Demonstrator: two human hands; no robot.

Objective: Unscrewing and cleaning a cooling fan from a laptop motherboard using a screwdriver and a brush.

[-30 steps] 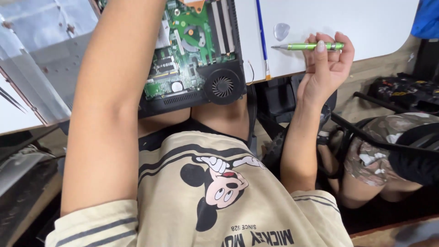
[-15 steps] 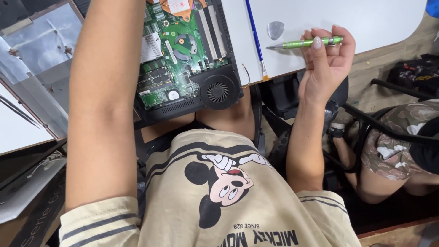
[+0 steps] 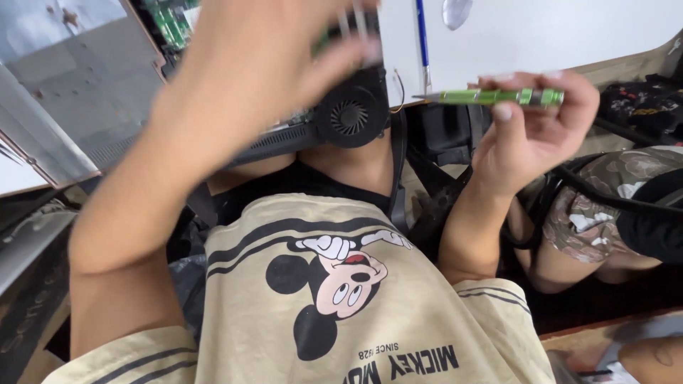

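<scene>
Right hand [image 3: 530, 135] grip closed on green screwdriver [image 3: 498, 97] | left hand [image 3: 249, 78] blurred

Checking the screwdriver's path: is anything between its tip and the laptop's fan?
Nothing solid shows between them. The right hand holds the green screwdriver, tip toward the black fan. The blurred left hand hovers above the board beside it.

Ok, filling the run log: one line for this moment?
left hand: raised, blurred, over opened laptop | right hand: holds green screwdriver level, off the board | fan exposed
</scene>
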